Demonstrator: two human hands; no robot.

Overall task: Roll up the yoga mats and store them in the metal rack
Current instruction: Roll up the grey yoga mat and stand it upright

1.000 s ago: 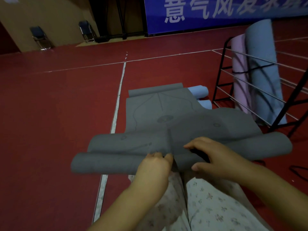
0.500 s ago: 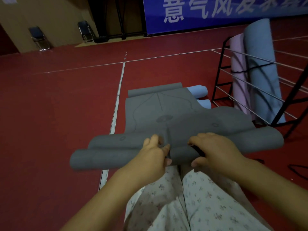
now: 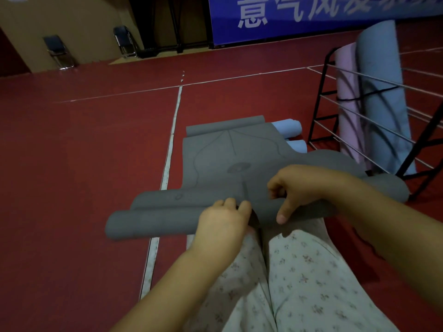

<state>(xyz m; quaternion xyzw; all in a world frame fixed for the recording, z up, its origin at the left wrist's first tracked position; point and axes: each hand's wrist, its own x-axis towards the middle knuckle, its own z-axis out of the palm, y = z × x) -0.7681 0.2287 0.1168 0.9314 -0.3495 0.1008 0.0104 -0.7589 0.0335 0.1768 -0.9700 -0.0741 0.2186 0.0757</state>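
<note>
Currently we observe a dark grey rubber yoga mat (image 3: 215, 154) lying on the red sports floor (image 3: 79, 164), near the centre of the scene. Its near end is wound into a thick roll (image 3: 153, 221) that runs left to right across our view; its far end curls into a small roll (image 3: 225, 124).

We see the left hand (image 3: 223, 224) resting on the near roll at its middle, fingers curled over the top edge, so its grip is clamped on the roll. The right hand (image 3: 302, 185) sits just beside it, to the right. Its thumb points down the near face of the roll and its fingers are curled on the top layer, so this grip also holds the mat.

Two light blue rolled mats (image 3: 290, 134) lie on the floor at the far right edge of the grey mat, partly hidden by it.

To the right stands a black metal rack with thin silver rails (image 3: 323, 97). Inside it, a pink rolled mat (image 3: 347, 104) and a grey-blue rolled mat (image 3: 381, 87) stand upright, tilted slightly left and touching each other.

We note white court lines (image 3: 172, 130) on the floor, a blue banner with white characters (image 3: 287, 15) on the far wall, and two folding chairs (image 3: 60, 51) at the far left. Floral-print trousers (image 3: 299, 283) fill the near foreground.
</note>
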